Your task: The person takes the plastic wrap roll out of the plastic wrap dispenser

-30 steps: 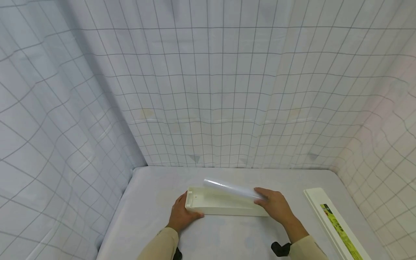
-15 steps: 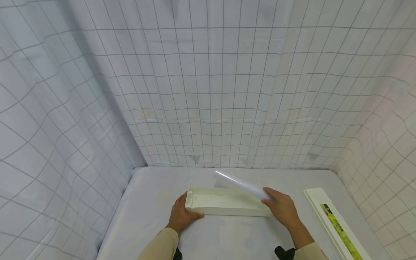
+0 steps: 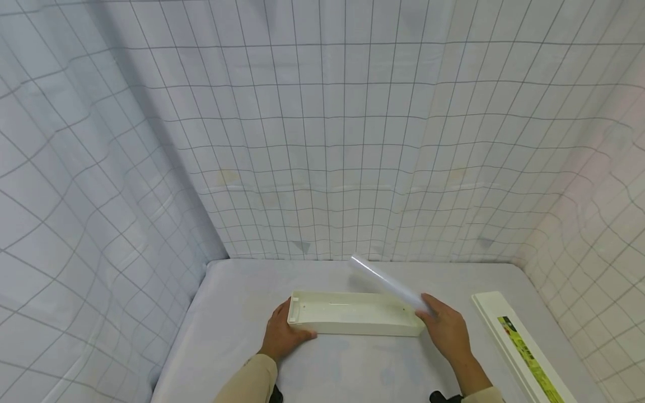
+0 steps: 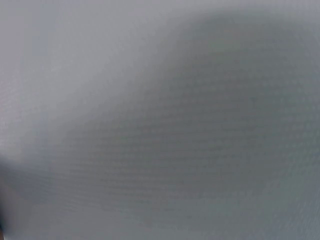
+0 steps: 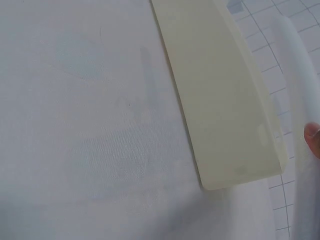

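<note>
A long cream plastic box (image 3: 358,328) without its cover stands across the middle of the table, its inside showing bare. At its left end my left hand (image 3: 283,334) grips the corner, thumb along the front wall. My right hand (image 3: 447,331) holds a whitish, glossy roll of clear film (image 3: 385,280) by its near end, the far end slanting up and left past the box's back rim. In the right wrist view the box's front wall (image 5: 215,95) fills the middle, with the roll (image 5: 300,75) and a fingertip (image 5: 312,137) at the right. Blurred pale cloth is all the left wrist view shows.
A long cream lid (image 3: 519,347) with a yellow-green label lies slanted on the table's right side. White cloth covers the table (image 3: 353,369). Grid-patterned curtains (image 3: 342,168) hang behind and at both sides.
My right hand has moved right, carrying the roll up out of the box and tilting its far end higher. The left hand and the box have stayed in place.
</note>
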`<state>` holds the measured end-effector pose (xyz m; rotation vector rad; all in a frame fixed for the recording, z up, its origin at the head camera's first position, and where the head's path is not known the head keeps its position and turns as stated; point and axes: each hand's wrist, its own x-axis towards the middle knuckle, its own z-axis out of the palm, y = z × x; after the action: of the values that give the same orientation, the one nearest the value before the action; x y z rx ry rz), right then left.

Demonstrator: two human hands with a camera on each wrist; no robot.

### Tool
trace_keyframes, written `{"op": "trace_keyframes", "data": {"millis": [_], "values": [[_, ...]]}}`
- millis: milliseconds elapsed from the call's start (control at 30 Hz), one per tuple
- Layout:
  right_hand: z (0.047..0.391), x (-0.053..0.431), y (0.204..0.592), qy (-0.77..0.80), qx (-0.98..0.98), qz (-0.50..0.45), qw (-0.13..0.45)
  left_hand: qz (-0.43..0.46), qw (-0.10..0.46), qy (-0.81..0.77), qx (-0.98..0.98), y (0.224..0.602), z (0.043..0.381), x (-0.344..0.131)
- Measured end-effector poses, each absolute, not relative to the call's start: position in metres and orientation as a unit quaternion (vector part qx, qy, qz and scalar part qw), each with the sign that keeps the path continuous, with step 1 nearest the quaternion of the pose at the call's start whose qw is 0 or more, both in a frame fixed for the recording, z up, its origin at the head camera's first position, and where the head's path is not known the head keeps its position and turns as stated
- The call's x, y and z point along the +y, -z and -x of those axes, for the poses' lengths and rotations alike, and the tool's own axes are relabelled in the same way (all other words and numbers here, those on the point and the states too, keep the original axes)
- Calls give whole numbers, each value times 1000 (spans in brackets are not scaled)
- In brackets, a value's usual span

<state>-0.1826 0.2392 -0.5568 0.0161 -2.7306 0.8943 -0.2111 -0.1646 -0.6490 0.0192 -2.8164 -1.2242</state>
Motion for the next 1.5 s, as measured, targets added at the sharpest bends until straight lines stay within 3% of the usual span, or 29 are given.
{"op": "trace_keyframes", "data": {"millis": [600, 1000, 1500], "values": [[173, 267, 578, -311, -929, 139, 144, -10, 37, 401, -915, 648, 210, -164], [160, 280, 590, -287, -925, 228, 96, -9, 29, 400, -916, 646, 211, -164], [146, 294, 600, -257, -919, 288, 81, -12, 19, 401, -916, 645, 211, -164]]}}
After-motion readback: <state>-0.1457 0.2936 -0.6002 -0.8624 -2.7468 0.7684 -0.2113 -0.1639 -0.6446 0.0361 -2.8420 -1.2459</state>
